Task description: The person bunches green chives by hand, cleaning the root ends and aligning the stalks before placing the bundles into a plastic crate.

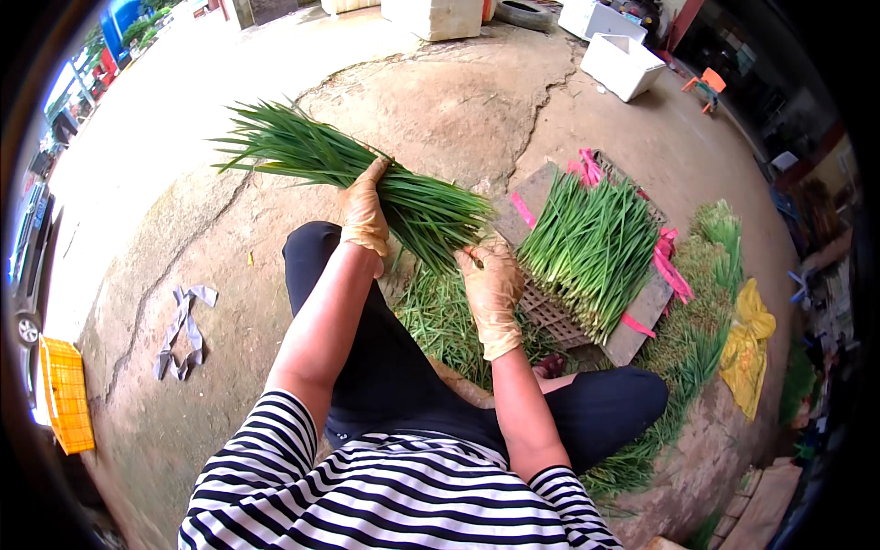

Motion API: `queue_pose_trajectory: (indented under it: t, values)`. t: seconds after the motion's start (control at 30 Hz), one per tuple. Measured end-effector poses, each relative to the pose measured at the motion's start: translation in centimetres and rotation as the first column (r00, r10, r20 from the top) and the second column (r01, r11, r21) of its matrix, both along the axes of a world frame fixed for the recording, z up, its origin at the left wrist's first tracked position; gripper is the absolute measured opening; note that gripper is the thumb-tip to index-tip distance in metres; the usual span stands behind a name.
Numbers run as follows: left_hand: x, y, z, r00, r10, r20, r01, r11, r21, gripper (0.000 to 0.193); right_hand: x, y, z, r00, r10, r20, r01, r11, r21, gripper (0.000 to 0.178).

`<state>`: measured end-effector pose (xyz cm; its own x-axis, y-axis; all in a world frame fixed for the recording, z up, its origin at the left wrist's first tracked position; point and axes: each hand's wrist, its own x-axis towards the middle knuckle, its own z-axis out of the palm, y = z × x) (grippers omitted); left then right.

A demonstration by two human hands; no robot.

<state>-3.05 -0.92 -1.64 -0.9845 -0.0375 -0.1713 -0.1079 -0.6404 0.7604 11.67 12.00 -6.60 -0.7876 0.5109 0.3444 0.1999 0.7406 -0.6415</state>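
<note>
My left hand [365, 209], in a tan glove, is wrapped round the middle of a long bunch of garlic chives [302, 151]. The bunch is held above my knees, its thin leaf tips fanning out to the left. At its right end my gloved right hand [492, 282] is closed, thumb and fingers pinching at the leaves; just what lies between the fingertips is partly hidden. To the right, a thick stack of garlic chives [596, 238] rests on a board [639, 344] above a brown plastic crate [555, 316], pale stem ends toward me. Pink ties [674, 266] lie under and beside the stack.
Loose green leaves [440, 312] litter the ground between my legs, with more chives [720, 238] heaped at the right. Nearby are a yellow bag [747, 344], grey cloth strips [186, 330] and a yellow crate [66, 394]. White foam boxes [621, 66] and an orange stool [706, 84] stand farther off.
</note>
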Motion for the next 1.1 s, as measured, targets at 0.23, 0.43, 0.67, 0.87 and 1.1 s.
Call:
queue_pose_trajectory:
  t: [0.23,0.43,0.67,0.87,1.1]
  values:
    - [1.9,2.2,0.5,0.988,-0.009,-0.152,0.009,1.0,0.001,0.028,-2.4,-1.2,2.0,0.976,0.216,0.018,-0.185,0.872,-0.454,0.035]
    - [2.5,3.2,-0.2,0.948,-0.108,-0.298,0.072,0.989,-0.131,0.029,0.4,0.8,6.4,0.722,0.335,-0.605,-0.584,-0.172,-0.793,0.014]
    - [2.3,3.0,0.5,0.958,-0.046,-0.282,0.024,0.996,-0.082,0.023,3.5,0.9,6.1,0.513,0.161,-0.843,-0.759,-0.373,-0.533,0.021]
    - [3.0,4.1,-0.8,0.906,-0.121,-0.405,0.008,0.963,-0.271,0.026,2.5,-0.3,13.6,0.198,0.219,-0.955,-0.856,-0.436,-0.277,0.032]
    - [-0.3,2.0,0.9,0.989,0.062,-0.136,-0.065,0.998,-0.021,0.03,6.9,3.3,6.7,0.552,0.595,-0.584,-0.629,-0.163,-0.76,0.022]
